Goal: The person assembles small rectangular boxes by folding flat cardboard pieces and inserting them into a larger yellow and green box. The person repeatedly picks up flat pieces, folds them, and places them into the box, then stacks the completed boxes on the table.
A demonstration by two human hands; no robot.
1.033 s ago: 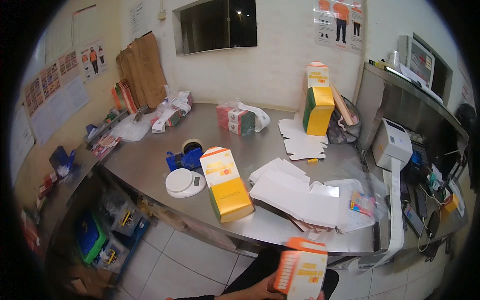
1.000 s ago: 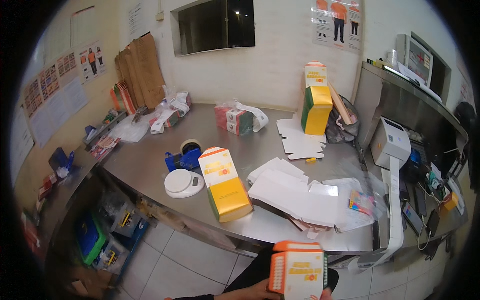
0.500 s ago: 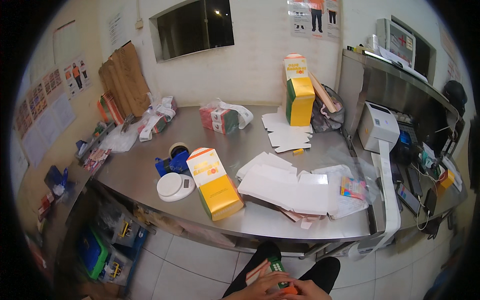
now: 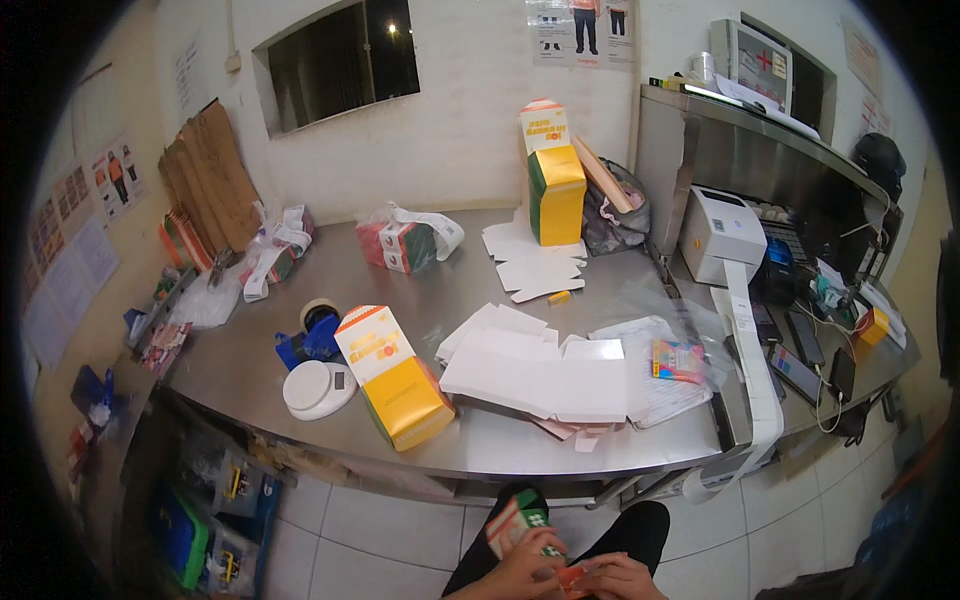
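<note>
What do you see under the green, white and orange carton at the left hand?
Black trousers show beside the carton, on the left leg; what lies directly beneath is covered by the carton and left hand.

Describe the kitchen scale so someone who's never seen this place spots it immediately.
On the big steel table, look left, toward the near edge. The scale sits beside the blue tape dispenser, left of the yellow-and-white carton. Unlike those neighbours, it is low and white, with a round top and a small dark display.
</note>
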